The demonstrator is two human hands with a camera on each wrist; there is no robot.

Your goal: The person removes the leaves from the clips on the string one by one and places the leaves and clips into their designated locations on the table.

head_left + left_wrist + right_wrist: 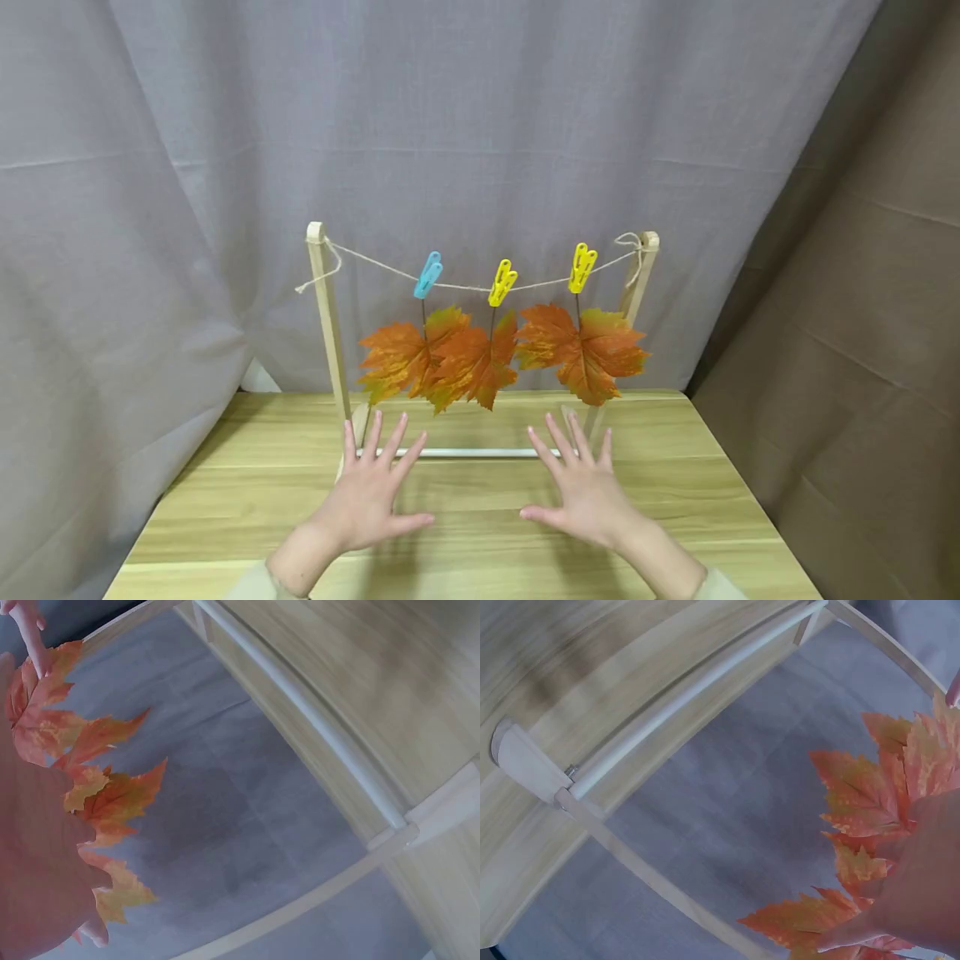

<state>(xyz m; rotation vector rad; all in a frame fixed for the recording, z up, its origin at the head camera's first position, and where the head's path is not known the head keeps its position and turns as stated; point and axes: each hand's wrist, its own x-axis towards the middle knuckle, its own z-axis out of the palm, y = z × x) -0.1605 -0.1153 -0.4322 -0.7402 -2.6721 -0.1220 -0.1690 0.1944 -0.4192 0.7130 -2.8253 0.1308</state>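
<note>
My left hand [367,496] is held over the front left of the table, fingers straight and spread, holding nothing. Likewise spread and bare, my right hand [588,496] is over the front right. Beyond them, three orange maple leaves hang by their stems from a string [386,267]. A blue clothespin [428,276] holds the left leaf [397,354], a yellow clothespin [502,283] the middle leaf [480,367], and another yellow clothespin [582,268] the right leaf [585,350]. The left and middle leaves overlap. Both wrist views show leaves partly hidden behind the hands.
The string is tied between a left wooden post [327,325] and a right wooden post [637,279]. A white rod [480,452] joins the frame low down, near the fingertips. Grey cloth [480,125] hangs behind the wooden table [480,542], and darker cloth [847,333] on the right.
</note>
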